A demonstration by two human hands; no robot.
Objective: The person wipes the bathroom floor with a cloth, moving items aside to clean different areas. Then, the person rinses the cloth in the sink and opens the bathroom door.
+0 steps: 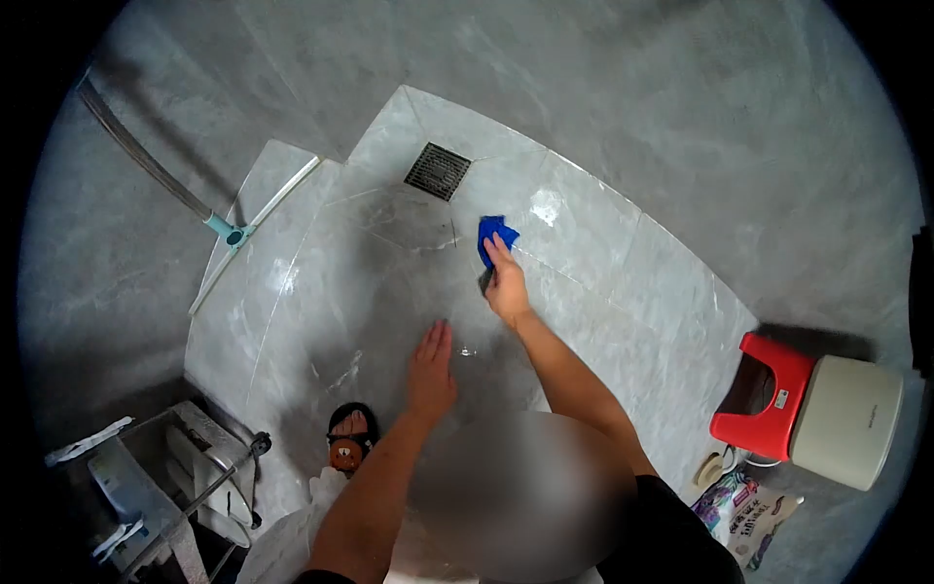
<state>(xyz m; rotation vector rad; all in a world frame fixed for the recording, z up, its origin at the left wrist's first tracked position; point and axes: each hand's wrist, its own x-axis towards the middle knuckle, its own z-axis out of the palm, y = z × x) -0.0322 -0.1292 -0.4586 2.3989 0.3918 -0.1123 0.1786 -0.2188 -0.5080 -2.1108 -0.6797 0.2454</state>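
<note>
My right hand (pixel 508 287) presses a crumpled blue cloth (pixel 496 234) against the grey tiled floor (pixel 584 321), its fingers lying over the cloth. Just up and to the left of the cloth is a square dark floor drain (pixel 438 171). My left hand (pixel 432 370) is lower and further left, over the floor, with nothing in it and its fingers stretched out side by side. Below it to the left, a foot in a black sandal (pixel 352 436) rests on the tiles.
A squeegee (pixel 230 232) leans at the upper left. Lower left stands a wheeled metal rack (pixel 209 433). At the right are a red stool (pixel 778 394), a beige bin (pixel 846 421) and a printed bag (pixel 749 516). A blurred round shape covers the bottom middle.
</note>
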